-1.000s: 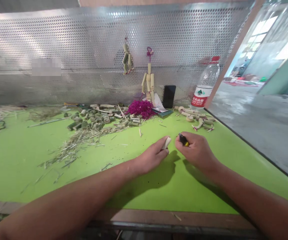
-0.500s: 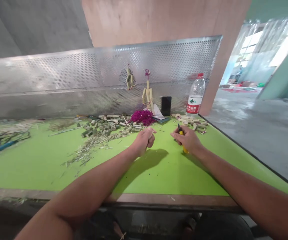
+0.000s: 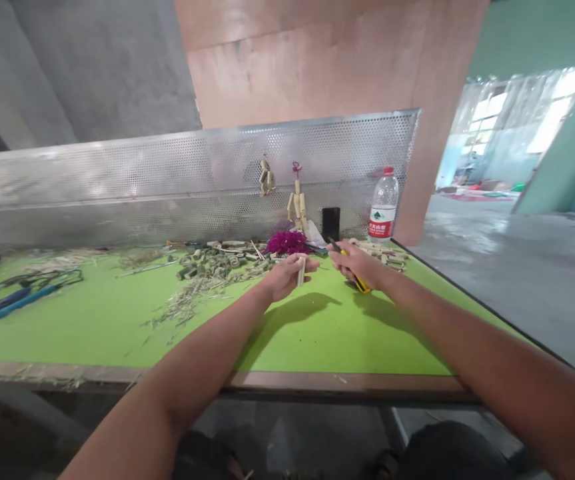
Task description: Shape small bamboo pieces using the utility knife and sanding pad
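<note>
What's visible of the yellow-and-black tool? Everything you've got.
The yellow-and-black tool is slim and looks like a plastic-bodied cutter; whether a blade is out is too small to tell. The person's right hand grips it, covering its middle. It slants: a dark end points up and left past the fingers, and a yellow end with dark edging shows below the hand. It appears raised above the green tabletop.
</note>
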A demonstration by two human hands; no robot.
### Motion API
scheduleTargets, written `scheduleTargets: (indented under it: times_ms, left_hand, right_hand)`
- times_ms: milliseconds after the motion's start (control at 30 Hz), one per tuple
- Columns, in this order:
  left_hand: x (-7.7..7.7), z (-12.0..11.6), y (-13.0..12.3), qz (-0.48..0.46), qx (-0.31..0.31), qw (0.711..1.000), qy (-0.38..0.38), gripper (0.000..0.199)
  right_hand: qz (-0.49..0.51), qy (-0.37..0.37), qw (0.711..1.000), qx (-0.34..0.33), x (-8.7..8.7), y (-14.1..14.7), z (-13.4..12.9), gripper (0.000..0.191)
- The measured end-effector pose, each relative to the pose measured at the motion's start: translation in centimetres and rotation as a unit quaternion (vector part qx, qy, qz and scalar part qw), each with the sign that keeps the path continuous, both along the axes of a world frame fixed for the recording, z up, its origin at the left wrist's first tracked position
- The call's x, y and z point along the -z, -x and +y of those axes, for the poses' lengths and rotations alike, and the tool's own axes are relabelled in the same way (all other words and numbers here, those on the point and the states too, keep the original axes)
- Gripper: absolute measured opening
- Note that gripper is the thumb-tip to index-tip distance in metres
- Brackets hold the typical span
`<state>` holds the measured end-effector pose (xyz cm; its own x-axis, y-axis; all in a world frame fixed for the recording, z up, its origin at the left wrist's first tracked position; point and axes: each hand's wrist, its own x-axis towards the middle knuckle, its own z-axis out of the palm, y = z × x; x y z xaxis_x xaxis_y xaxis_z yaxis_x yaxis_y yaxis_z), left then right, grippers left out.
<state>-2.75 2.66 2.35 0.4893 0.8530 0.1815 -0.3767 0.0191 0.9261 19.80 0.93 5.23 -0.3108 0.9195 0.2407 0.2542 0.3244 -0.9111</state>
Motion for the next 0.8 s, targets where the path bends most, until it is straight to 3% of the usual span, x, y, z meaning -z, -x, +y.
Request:
scheduleTargets:
  times_ms: [67,167,300,433,567,800]
  left_hand:
    - [1.2,0.2,0.5,0.003,0.026,1.000,0.018,0.020]
    - [2.1,0.4,0.8,0.015,0.062,0.998,0.016,0.021]
    - [2.6,1.2,0.6,0.050,0.062,0.997,-0.004,0.026]
    - [3.2,2.1,0.5,0.077,0.024,0.997,-0.013,0.031]
    - [3.2,1.9,0.4,0.099,0.036,0.994,0.009,0.030]
    - [3.4,1.6,0.2,0.109,0.048,0.993,0.007,0.031]
  right_hand:
    - [-0.047,0.013,0.998,-0.043,0.6,-0.4,-0.7,0.046]
    - [-0.121,-0.030,0.990,-0.069,1.6,-1.2,-1.5,0.037]
    - [-0.263,-0.109,0.952,-0.114,2.3,-1.1,-1.5,0.031]
    - [-0.355,-0.206,0.911,-0.043,2.9,0.1,-2.0,0.035]
    - [-0.377,-0.241,0.894,0.031,3.1,0.8,-3.0,0.036]
    - [-0.392,-0.261,0.881,0.044,3.5,0.6,-2.6,0.035]
